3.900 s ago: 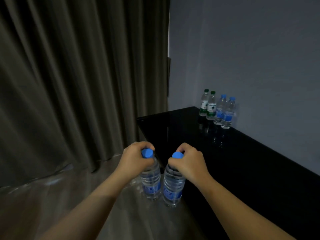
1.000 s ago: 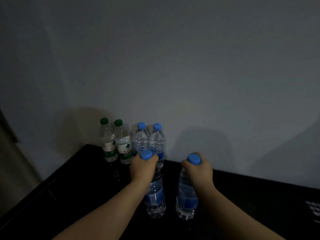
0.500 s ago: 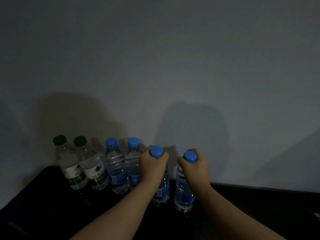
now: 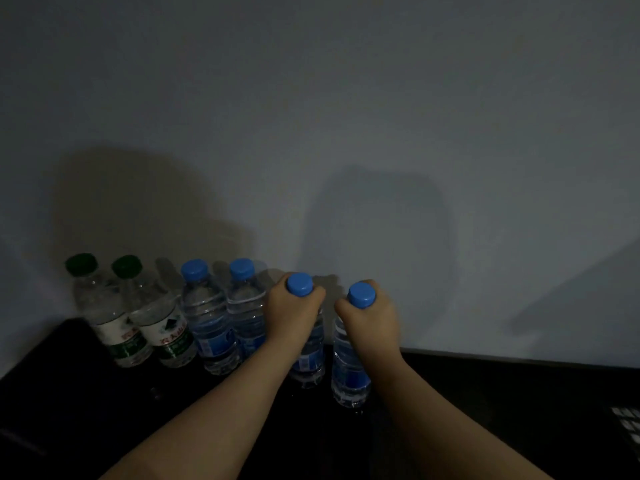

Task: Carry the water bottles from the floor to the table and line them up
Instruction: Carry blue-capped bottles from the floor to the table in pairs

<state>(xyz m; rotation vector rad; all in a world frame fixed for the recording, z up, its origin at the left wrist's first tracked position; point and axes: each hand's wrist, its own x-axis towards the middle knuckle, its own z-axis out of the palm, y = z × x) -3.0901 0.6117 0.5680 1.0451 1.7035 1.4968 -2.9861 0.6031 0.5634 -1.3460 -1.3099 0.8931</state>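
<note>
Water bottles [image 4: 246, 320] are lined up six in a row on the black table [image 4: 485, 393], close against the grey wall [image 4: 346, 133], from about eight o'clock towards six o'clock of the view; all are upright. At the nine o'clock end two green-capped bottles [image 4: 104, 317] with white-and-green labels are stood side by side; just at their three o'clock two blue-capped bottles [image 4: 207, 330] with blue labels are set equally close together. The fifth bottle [image 4: 310, 362] is gripped by the left hand [image 4: 294, 317]; the fingers are curled tightly round its neck just under the blue cap [image 4: 299, 284], which is seen above the fist; this bottle is held just at three o'clock of the fourth, touching it or nearly so. The sixth bottle [image 4: 348, 372] is gripped in the same way by the right hand [image 4: 372, 323], fingers wrapped round the neck, with that bottle's cap [image 4: 361, 295] bare on top; a narrow gap is seen between it and the fifth, and its base is placed slightly towards six o'clock, out of the line. Whether either held base is resting on the table cannot be told in the dim light. The left forearm [image 4: 207, 420] is stretched in from seven o'clock and the right forearm [image 4: 433, 410] from five o'clock; at the four o'clock edge a pale gridded object [image 4: 628, 424] is cut off by the frame and cannot be identified.
</note>
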